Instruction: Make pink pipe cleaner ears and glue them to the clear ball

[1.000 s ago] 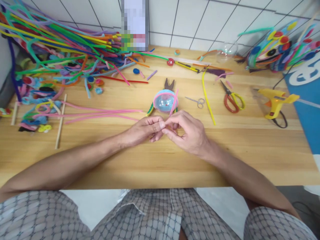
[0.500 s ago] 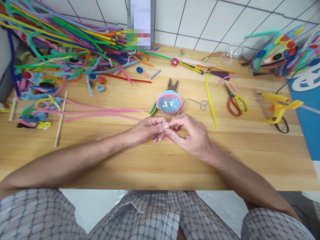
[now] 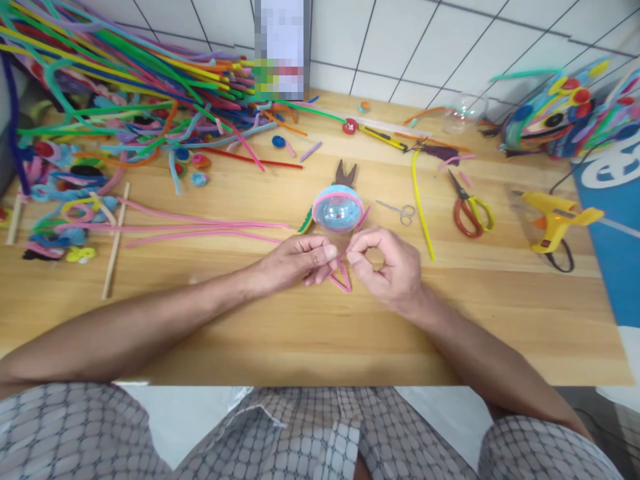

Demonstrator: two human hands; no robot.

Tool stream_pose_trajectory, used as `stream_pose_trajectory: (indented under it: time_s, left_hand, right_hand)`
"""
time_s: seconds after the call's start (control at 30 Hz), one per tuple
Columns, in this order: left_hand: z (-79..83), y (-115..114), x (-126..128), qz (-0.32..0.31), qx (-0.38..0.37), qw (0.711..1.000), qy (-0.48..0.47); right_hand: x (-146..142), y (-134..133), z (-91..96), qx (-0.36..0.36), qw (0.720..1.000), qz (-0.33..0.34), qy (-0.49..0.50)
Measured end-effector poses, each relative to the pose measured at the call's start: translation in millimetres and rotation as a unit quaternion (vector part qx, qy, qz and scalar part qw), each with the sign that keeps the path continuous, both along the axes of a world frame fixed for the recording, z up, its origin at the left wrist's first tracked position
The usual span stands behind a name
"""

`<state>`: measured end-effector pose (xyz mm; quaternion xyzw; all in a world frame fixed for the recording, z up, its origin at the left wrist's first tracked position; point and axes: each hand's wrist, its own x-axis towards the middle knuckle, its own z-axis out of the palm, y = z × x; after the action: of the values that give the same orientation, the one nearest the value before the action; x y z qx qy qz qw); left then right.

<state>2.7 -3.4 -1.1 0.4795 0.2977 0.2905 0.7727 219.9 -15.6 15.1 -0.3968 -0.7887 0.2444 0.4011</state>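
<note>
Left hand [image 3: 301, 261] and right hand [image 3: 393, 270] hide part of the pink stem [image 3: 347, 289] (its full shape is unclear); the dome [image 3: 337, 213] partly covers the pliers [image 3: 345, 175]; the pixelated panel [image 3: 284, 40] is cut off above.

My left forearm [image 3: 155, 320] slants in from the lower left, my right forearm [image 3: 493, 353] from the lower right. Near the frame's centre, my left hand [image 3: 299, 261] presses its thumb against curled fingers; beside it, my right hand [image 3: 395, 270] pinches, forming a ring.
</note>
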Motion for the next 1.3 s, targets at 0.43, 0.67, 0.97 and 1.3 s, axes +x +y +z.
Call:
stream_pose_trajectory:
  time_s: [0.43,0.67,0.97,1.3]
  left_hand:
    - [6.6,-3,-1,-0.030,0.045,0.998,0.045]
    - [1.1,-1,-3,-0.023,0.007,1.000,0.018]
    - [0.9,-6,-1,0.055,0.036,0.998,0.006]
    - [-5.7,-3,-3,0.196,0.226,0.951,0.073]
  right_hand:
    - [-8,-4,-5.3,0.044,0.998,0.022,-0.036]
    - [-3,-1,-1.1,0.012,1.000,0.000,-0.019]
    - [-5,-3,2.7,0.038,0.999,-0.020,-0.011]
    - [13,19,27.4,-0.209,0.900,-0.096,-0.369]
